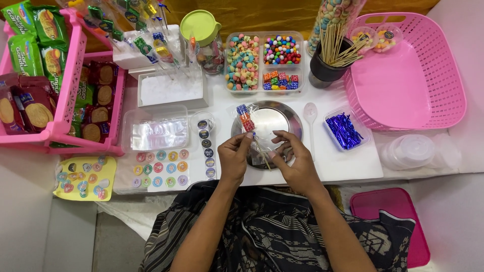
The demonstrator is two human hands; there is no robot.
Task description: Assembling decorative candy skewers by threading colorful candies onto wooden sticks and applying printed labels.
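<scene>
Biscuit packs [30,65]: stood in a pink rack [75,70] at upper left; green wrappers on the top tier, dark red ones with round biscuits shown below.
Yellow sheet [83,177]: lay at lower left, dotted with small round stickers.
Clear bags [157,133]: were stacked in a clear tray left of centre.
Sticker sheets [161,168]: lay below the bags, rows of pastel rounds; a strip of dark round labels [206,148] ran beside them.
Left hand [235,157]: was closed, fingertips pinching the stick of the skewer.
Skewer [247,122]: was at centre, over a steel plate [275,118], tilted to the upper left, orange and blue sweets on it, inside a clear bag.
Right hand [297,161]: was closed, fingertips gripping the bag's lower end, near the left hand.
Candy box [264,60]: sat at upper centre, three compartments of coloured sweets.
Cup [327,65]: black, held wooden sticks, right of the box.
Twist ties [344,131]: blue, shiny, lay in a small clear tub right of the plate.
Basket [423,90]: pink, at upper right, held two small clear tubs at its far end.
</scene>
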